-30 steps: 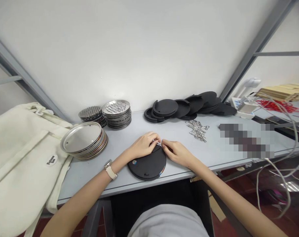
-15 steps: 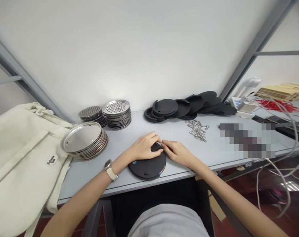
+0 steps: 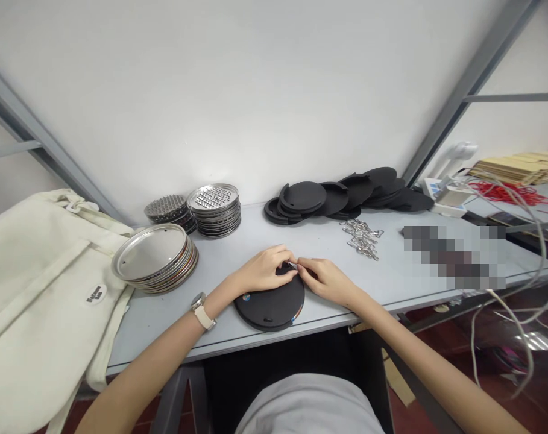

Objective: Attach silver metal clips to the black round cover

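Note:
A round black disc [image 3: 274, 308] lies flat near the table's front edge, with a strip of colour showing at its right rim. At its far right edge is a small silver metal clip [image 3: 292, 265]. My left hand [image 3: 267, 269] rests over the far part of the disc, its thumb and bent fingers closed around the clip. From the right, my right hand [image 3: 324, 280] pinches the clip's other end between thumb and forefinger. Fingertips partly cover the clip, so I cannot tell whether it passes through the disc.
Behind stand stacked metal plates [image 3: 149, 253], grater discs [image 3: 213, 211] and black round covers [image 3: 303, 199]. Loose metal clips [image 3: 363, 239] lie to the right. A cream bag [image 3: 43, 289] is at the left; white cables [image 3: 518, 313] hang at the right.
The silver clip has tilted slightly between my fingers, and my right fingertips have shifted a little. Both hands stay at the disc's far edge.

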{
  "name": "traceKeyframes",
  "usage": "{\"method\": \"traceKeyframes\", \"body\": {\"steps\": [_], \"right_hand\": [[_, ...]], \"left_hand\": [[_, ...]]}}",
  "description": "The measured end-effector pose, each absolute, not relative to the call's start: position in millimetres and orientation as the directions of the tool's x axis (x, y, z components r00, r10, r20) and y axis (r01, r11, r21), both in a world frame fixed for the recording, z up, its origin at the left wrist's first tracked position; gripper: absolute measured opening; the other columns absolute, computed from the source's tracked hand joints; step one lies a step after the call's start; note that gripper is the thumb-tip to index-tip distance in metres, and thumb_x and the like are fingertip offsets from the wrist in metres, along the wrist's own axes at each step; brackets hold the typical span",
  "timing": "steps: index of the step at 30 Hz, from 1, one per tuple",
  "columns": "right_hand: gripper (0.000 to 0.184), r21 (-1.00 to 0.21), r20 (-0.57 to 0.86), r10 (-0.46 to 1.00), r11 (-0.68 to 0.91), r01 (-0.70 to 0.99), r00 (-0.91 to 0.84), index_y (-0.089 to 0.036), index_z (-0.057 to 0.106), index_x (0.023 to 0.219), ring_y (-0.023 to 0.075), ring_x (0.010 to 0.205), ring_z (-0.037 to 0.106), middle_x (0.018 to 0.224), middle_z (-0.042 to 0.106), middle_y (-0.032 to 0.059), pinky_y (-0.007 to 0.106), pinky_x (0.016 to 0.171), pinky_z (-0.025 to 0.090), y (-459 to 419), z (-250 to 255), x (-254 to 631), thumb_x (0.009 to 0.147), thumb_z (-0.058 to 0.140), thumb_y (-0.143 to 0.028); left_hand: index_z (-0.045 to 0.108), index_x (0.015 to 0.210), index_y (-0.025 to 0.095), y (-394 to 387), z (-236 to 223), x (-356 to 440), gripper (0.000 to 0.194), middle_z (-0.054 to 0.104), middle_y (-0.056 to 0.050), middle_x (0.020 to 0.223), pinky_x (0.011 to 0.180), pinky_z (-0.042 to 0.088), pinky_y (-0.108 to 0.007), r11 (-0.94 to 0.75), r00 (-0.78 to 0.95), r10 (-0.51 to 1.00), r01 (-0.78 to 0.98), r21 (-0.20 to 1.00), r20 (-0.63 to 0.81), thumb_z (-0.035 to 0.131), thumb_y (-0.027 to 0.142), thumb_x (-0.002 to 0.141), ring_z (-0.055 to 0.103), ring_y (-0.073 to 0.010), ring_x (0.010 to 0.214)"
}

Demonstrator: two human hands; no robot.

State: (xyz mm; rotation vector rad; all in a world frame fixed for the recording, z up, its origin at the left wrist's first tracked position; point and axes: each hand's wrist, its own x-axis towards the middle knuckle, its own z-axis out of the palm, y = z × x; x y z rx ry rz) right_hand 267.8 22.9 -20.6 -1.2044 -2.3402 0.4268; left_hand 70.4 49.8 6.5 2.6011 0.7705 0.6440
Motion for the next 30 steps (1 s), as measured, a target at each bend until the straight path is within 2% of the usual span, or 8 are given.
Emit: {"method": "traceKeyframes", "body": {"steps": [30], "right_hand": [[0.022, -0.591, 0.295, 0.848, 0.523, 0.614, -0.439, -0.019, 0.048, 0.071, 0.0096, 0.049, 0.04, 0.057, 0.047, -0.0037, 0.021, 0.05, 0.03, 20.1, -22.0, 267.7, 0.09, 0.038, -0.025]], "left_hand": [[0.059, 0.094, 0.017, 52.0, 7.1, 71.1, 0.012, 0.05, -0.001, 0.079, 0.068, 0.043, -0.024, -0.779, 0.759, 0.571, 0.381, 0.498, 0.313, 0.055, 0.023, 0.084, 0.05, -0.0123, 0.071]]}}
